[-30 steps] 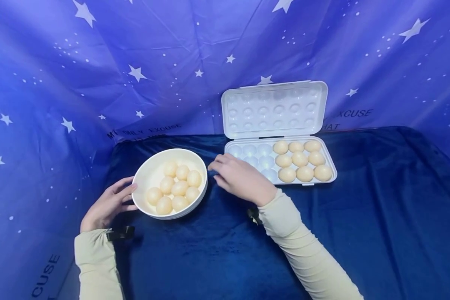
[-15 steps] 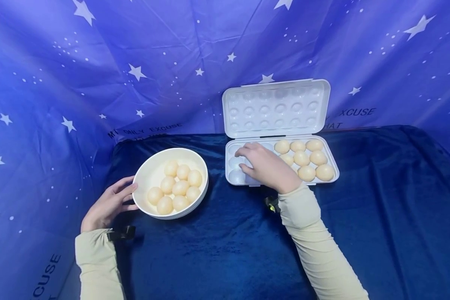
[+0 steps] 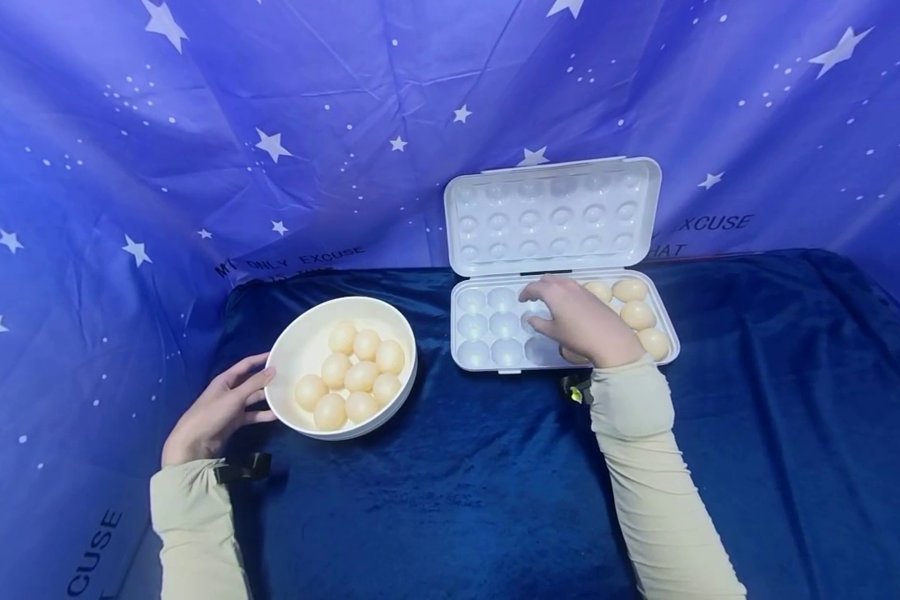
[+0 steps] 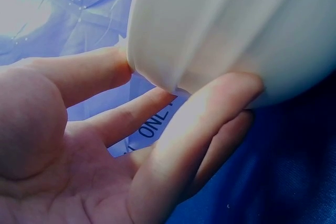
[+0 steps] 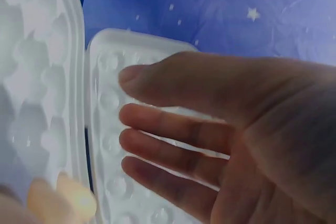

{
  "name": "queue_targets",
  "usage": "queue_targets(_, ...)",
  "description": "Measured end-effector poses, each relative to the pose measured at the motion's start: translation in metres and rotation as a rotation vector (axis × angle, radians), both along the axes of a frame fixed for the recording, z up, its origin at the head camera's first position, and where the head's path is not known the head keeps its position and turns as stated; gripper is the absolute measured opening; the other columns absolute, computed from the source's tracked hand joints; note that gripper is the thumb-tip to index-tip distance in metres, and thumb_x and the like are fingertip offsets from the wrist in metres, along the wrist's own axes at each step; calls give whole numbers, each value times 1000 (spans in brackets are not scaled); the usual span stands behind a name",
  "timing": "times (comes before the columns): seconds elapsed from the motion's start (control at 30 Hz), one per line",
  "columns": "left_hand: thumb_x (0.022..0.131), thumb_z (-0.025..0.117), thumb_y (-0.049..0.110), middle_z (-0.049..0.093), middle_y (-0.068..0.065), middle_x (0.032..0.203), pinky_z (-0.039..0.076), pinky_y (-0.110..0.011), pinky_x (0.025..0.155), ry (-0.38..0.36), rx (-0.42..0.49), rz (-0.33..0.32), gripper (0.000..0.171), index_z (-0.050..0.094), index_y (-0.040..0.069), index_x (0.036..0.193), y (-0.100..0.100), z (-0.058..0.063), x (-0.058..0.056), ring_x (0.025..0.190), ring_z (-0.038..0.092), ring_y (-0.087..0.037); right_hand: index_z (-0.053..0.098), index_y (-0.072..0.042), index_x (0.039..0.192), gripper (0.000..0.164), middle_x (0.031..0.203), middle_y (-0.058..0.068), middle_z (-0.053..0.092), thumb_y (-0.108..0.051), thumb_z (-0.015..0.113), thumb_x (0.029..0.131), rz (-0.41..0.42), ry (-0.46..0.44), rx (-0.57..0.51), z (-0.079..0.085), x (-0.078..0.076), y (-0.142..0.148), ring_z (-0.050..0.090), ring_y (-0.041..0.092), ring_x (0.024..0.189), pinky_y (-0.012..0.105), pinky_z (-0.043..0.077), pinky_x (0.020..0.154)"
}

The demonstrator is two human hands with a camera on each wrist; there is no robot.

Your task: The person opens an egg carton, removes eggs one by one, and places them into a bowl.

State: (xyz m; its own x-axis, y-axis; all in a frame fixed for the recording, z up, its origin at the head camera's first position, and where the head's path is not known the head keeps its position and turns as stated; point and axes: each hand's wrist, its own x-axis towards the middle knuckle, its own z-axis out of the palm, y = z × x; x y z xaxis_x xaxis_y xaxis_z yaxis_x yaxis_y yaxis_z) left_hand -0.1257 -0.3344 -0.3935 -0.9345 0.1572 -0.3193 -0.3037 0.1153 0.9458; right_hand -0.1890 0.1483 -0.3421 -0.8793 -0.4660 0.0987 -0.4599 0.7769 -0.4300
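On the left, my left hand (image 3: 221, 408) holds the side of a white bowl (image 3: 285, 342). In the left wrist view its fingertips (image 4: 247, 85) press against the bowl's outer wall and rim. Several pale beige eggs (image 3: 360, 375) lie in the bowl. My right hand (image 3: 581, 321) hovers over the middle of a white egg tray (image 3: 487, 367), fingers loosely bent, nothing seen between them. Eggs (image 3: 637, 315) fill the tray's right end, some hidden by that hand. Bare cups (image 3: 474, 325) show at its left end.
The tray's hinged lid (image 3: 551, 212) stands raised behind it, near a blue star-printed curtain (image 3: 390, 100). Dark blue cloth (image 3: 420, 500) covers the table. Bowl and tray stand a short gap apart.
My right hand has moved right, from beside the bowl across the tray's left cups to its middle. The left hand and the bowl stay almost where they were.
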Motion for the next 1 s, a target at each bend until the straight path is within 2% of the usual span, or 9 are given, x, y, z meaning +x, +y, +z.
queue_targets(0.13, 105, 51, 24, 68, 14, 104, 60, -31, 76, -9, -12, 8, 34, 42, 16, 138, 0, 1, 0, 93, 68, -4, 63, 9, 118, 30, 122, 26, 63, 0, 65, 90, -45, -44, 15, -4, -4, 11, 55, 41, 120, 52, 42, 105)
queue_targets(0.37, 105, 50, 27, 67, 16, 105, 60, -30, 77, -14, -47, -2, 46, 35, 10, 145, 0, 3, 2, 94, 68, -4, 66, 7, 112, 33, 111, 25, 66, 6, 54, 81, -74, -110, -20, -15, -11, 26, 59, 37, 103, 50, 47, 96)
queue_targets(0.47, 105, 50, 25, 68, 16, 105, 60, -30, 77, -13, -29, 0, 41, 38, 13, 142, 1, 3, 1, 94, 68, -4, 66, 6, 107, 28, 101, 20, 65, 6, 54, 82, -93, -146, -51, -19, -12, 31, 57, 32, 93, 46, 47, 88)
queue_targets(0.6, 105, 51, 25, 68, 15, 104, 60, -30, 76, -11, -13, 3, 36, 41, 16, 139, 1, 2, 1, 94, 68, -4, 66, 4, 104, 24, 97, 16, 62, 9, 56, 83, -138, -193, -69, -23, -14, 36, 55, 30, 87, 40, 47, 78)
queue_targets(0.73, 105, 51, 24, 68, 15, 104, 60, -30, 76, -9, -9, 4, 35, 42, 17, 138, 1, 2, 1, 94, 68, -4, 67, 3, 106, 26, 101, 17, 63, 12, 59, 83, -174, -210, -56, -27, -16, 38, 56, 31, 90, 40, 48, 78)
queue_targets(1.0, 105, 50, 25, 68, 14, 104, 60, -30, 76, -14, -13, 6, 37, 41, 16, 139, 1, 2, 0, 93, 68, -4, 67, 2, 108, 26, 107, 19, 65, 7, 62, 84, -207, -221, -76, -33, -19, 40, 56, 33, 97, 45, 46, 88)
